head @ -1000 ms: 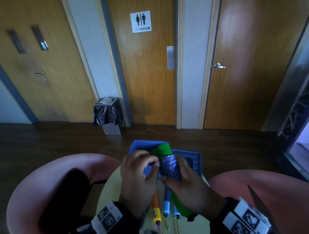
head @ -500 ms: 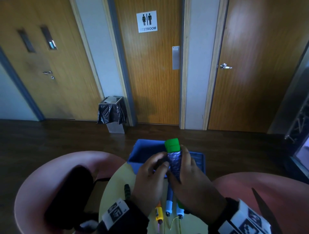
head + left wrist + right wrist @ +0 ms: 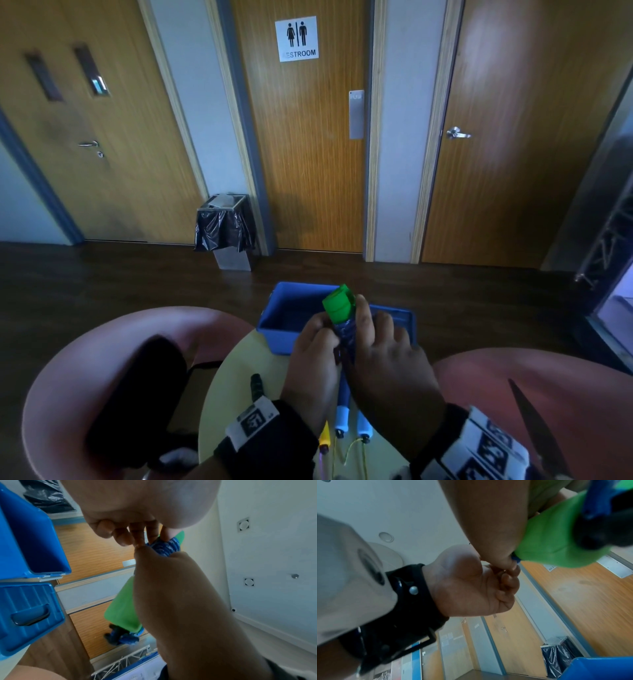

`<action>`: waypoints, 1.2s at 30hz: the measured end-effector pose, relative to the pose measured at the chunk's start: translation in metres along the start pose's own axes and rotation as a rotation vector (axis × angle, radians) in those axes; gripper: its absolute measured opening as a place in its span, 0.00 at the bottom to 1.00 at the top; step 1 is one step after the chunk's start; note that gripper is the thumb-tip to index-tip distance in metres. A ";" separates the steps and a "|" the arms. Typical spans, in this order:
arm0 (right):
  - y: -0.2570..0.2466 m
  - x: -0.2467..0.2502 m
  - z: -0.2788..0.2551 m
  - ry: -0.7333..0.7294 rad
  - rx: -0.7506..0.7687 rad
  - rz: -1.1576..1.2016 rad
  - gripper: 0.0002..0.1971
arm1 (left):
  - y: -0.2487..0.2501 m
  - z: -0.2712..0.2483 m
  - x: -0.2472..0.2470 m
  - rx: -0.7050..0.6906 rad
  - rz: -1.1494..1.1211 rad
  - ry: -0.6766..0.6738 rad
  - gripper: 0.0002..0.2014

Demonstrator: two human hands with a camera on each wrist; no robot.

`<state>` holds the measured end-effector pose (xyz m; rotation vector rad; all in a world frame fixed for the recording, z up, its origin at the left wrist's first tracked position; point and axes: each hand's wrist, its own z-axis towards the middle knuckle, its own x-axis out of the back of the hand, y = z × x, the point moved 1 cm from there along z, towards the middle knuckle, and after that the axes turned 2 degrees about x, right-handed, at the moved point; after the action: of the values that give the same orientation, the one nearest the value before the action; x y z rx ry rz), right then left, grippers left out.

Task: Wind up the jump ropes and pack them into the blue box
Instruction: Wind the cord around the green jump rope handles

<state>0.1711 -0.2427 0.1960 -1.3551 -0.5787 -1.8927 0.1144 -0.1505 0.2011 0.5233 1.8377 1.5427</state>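
Observation:
A jump rope with green handles point(image 3: 337, 305) and blue cord wound round them point(image 3: 346, 334) is held upright over the near edge of the open blue box point(image 3: 284, 318). My right hand point(image 3: 373, 329) grips the wound bundle from the right. My left hand point(image 3: 320, 329) pinches the blue cord point(image 3: 164, 547) with its fingertips point(image 3: 137, 539). The green handle point(image 3: 556, 534) fills the right wrist view, with a dark cap at its end. The box lid point(image 3: 29, 615) lies open beside the box point(image 3: 25, 540).
On the round yellow table point(image 3: 239, 394) lie two blue handles point(image 3: 342, 414), an orange-yellow handle point(image 3: 324, 438) and a dark green one point(image 3: 256, 385). Pink chairs stand left point(image 3: 85, 377) and right point(image 3: 548, 394). A bin point(image 3: 224, 236) stands by the doors.
Both hands have carried the bundle a little forward over the box and turned it more upright. The left fingers stay on the cord.

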 end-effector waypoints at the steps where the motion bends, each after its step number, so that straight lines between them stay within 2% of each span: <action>1: 0.002 -0.002 0.000 0.002 0.011 -0.024 0.40 | -0.001 0.002 0.001 0.005 0.059 0.009 0.09; 3: 0.006 -0.009 0.000 0.014 0.046 -0.057 0.41 | -0.003 0.005 0.005 0.027 0.186 -0.011 0.11; 4: 0.007 -0.009 0.000 -0.015 0.068 -0.056 0.41 | -0.003 0.004 0.005 0.046 0.212 -0.047 0.09; 7: 0.016 -0.013 0.001 -0.136 0.070 0.092 0.39 | -0.003 0.000 0.010 -0.003 0.344 -0.163 0.13; 8: 0.021 -0.016 0.001 -0.153 0.057 0.245 0.38 | -0.005 -0.002 0.011 -0.064 0.403 -0.169 0.12; 11: 0.029 -0.009 0.009 -0.204 -0.011 0.736 0.33 | -0.014 -0.001 0.021 -0.351 0.623 -0.072 0.05; 13: 0.026 -0.003 0.012 -0.202 -0.020 0.866 0.30 | -0.019 -0.001 0.025 -0.445 0.671 -0.073 0.15; 14: 0.023 -0.002 0.010 -0.193 -0.008 0.826 0.32 | -0.019 -0.001 0.023 -0.412 0.616 -0.072 0.17; 16: 0.019 -0.002 0.006 -0.194 0.038 0.544 0.36 | -0.015 -0.001 0.017 -0.292 0.459 -0.082 0.20; 18: 0.015 -0.006 0.004 -0.143 0.053 0.190 0.37 | -0.012 0.001 0.014 -0.181 0.357 -0.093 0.21; 20: 0.008 -0.006 0.002 -0.115 0.057 0.007 0.35 | -0.010 0.005 0.016 -0.116 0.315 -0.119 0.23; 23: 0.007 -0.018 0.000 0.049 0.110 -0.132 0.35 | -0.002 -0.001 0.018 -0.010 0.412 -0.198 0.17; 24: 0.007 -0.018 0.000 0.023 0.116 -0.147 0.37 | 0.000 -0.004 0.019 0.042 0.436 -0.207 0.15; 26: 0.011 -0.015 0.004 -0.077 0.109 -0.106 0.42 | 0.002 -0.009 0.022 0.148 0.390 -0.254 0.21; 28: 0.021 -0.015 0.009 -0.188 0.051 0.092 0.38 | 0.000 -0.008 0.026 0.134 0.327 -0.314 0.22; 30: 0.029 -0.012 0.012 -0.272 -0.025 0.545 0.30 | 0.001 -0.005 0.031 0.039 0.327 -0.286 0.18; 31: 0.031 -0.008 0.015 -0.281 -0.052 0.754 0.25 | 0.000 -0.003 0.033 -0.030 0.361 -0.223 0.13; 33: 0.028 0.002 0.017 -0.268 -0.107 1.018 0.13 | -0.003 0.003 0.037 -0.145 0.385 -0.013 0.07; 34: 0.026 0.004 0.017 -0.274 -0.144 1.107 0.11 | -0.003 0.003 0.037 -0.169 0.383 0.058 0.08; 36: 0.022 0.005 0.016 -0.294 -0.179 1.196 0.11 | -0.001 0.003 0.037 -0.212 0.391 0.102 0.08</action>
<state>0.1975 -0.2467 0.2048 -1.5685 0.2834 -0.7787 0.0910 -0.1237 0.1911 0.7469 1.6851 2.0307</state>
